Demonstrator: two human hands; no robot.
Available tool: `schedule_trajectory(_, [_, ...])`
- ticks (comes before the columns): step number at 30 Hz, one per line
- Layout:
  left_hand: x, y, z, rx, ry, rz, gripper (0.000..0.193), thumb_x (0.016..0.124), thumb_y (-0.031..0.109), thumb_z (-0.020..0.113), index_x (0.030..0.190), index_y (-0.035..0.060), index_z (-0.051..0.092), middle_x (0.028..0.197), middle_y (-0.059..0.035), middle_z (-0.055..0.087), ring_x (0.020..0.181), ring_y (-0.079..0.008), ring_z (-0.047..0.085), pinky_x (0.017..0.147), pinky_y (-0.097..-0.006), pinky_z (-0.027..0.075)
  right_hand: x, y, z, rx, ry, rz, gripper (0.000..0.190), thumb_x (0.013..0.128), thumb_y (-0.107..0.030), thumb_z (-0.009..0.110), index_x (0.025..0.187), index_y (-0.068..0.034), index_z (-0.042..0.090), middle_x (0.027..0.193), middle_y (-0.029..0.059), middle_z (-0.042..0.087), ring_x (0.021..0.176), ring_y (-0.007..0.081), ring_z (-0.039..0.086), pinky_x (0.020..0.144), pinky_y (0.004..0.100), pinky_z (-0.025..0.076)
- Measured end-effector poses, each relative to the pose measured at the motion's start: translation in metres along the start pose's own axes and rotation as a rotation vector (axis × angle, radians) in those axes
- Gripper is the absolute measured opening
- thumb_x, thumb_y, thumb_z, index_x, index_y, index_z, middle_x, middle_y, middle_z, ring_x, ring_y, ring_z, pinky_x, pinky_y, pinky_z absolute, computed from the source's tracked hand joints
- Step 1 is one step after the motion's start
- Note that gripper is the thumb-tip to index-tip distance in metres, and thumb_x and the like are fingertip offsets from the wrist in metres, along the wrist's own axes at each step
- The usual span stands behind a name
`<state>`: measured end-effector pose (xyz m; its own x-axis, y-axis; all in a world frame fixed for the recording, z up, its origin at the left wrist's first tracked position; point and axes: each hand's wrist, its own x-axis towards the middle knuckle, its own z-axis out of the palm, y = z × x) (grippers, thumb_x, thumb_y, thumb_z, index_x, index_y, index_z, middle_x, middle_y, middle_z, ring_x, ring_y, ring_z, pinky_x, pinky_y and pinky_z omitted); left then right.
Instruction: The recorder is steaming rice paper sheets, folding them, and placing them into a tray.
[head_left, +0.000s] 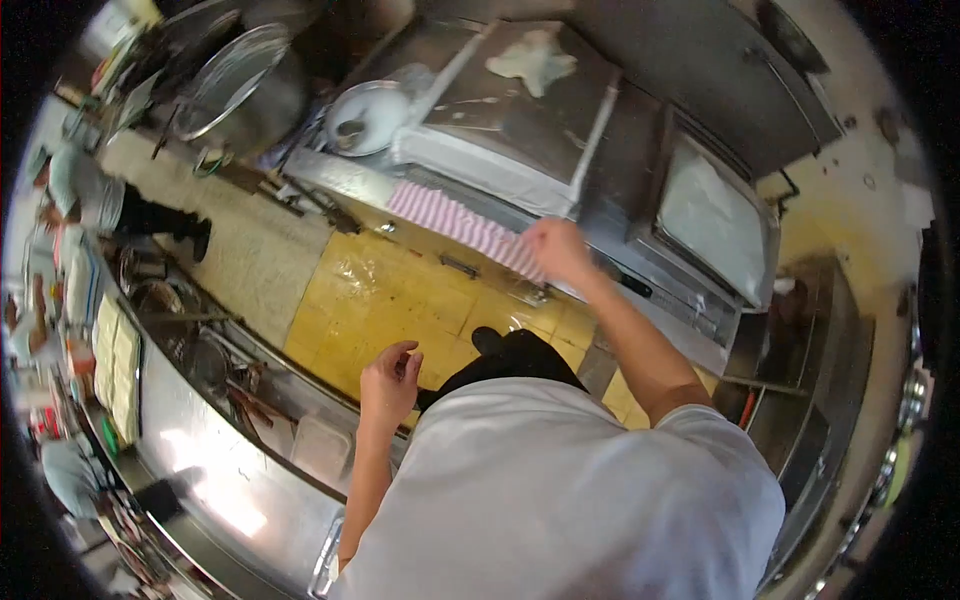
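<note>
A pink-and-white striped cloth (457, 219) lies along the front edge of the metal cooking counter (330, 176). At its right end is my right hand (559, 251), blurred, with the fingers closed on the fabric. My left hand (390, 382) hangs beside my body over the yellow floor, holding nothing, its fingers loosely bent and apart. Beyond the striped cloth stands a square metal box top (510, 124) with white fabric along its edges. A crumpled white piece (534, 61), cloth or dough, rests on it. Right of my right hand lies a black-handled utensil (631, 280).
A rectangular metal pan (712, 217) with a white surface sits at the right. Left of the box are a white bowl (382, 116) and a large metal pot (255, 97). Behind me runs a steel worktable (217, 465). A person (90, 191) stands at the far left.
</note>
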<state>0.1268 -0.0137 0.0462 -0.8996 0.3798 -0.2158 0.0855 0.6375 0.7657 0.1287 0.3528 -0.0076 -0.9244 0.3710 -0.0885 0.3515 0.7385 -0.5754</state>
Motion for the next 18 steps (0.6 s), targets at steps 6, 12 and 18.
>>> schedule_trajectory(6, [0.036, 0.037, 0.065, 0.04, -0.153, 0.103, 0.021, 0.094, 0.011, 0.071, 0.111, -0.0013, 0.072, 0.079, -0.0154, 0.071, 0.069, -0.0194, 0.067, 0.065, -0.0324, 0.054, -0.015, 0.182, -0.131, -0.294, 0.287, 0.544, 0.03, 0.086, -0.02, 0.062, 0.105, 0.001, 0.073, 0.105, 0.0271, 0.071, 0.1, 0.0451, 0.068, 0.091, 0.0522, 0.053])
schedule_trajectory(12, [0.049, 0.084, 0.096, 0.071, -0.239, 0.189, 0.023, 0.093, 0.01, 0.072, 0.112, -0.0017, 0.071, 0.08, -0.0157, 0.072, 0.068, -0.0199, 0.067, 0.066, -0.0324, 0.054, -0.017, 0.359, -0.141, -0.568, -0.225, 0.324, 0.035, 0.083, -0.026, 0.061, 0.097, 0.003, 0.074, 0.101, 0.0262, 0.072, 0.102, 0.0458, 0.067, 0.088, 0.0527, 0.054])
schedule_trajectory(18, [0.041, 0.085, 0.098, 0.061, -0.199, 0.065, 0.023, 0.092, 0.01, 0.072, 0.112, -0.0006, 0.072, 0.086, -0.0179, 0.074, 0.073, -0.0219, 0.07, 0.069, -0.0338, 0.055, -0.019, 0.229, -0.143, -0.459, 0.218, 0.297, 0.026, 0.083, -0.021, 0.064, 0.088, 0.003, 0.074, 0.097, 0.0249, 0.072, 0.098, 0.0454, 0.066, 0.085, 0.052, 0.055])
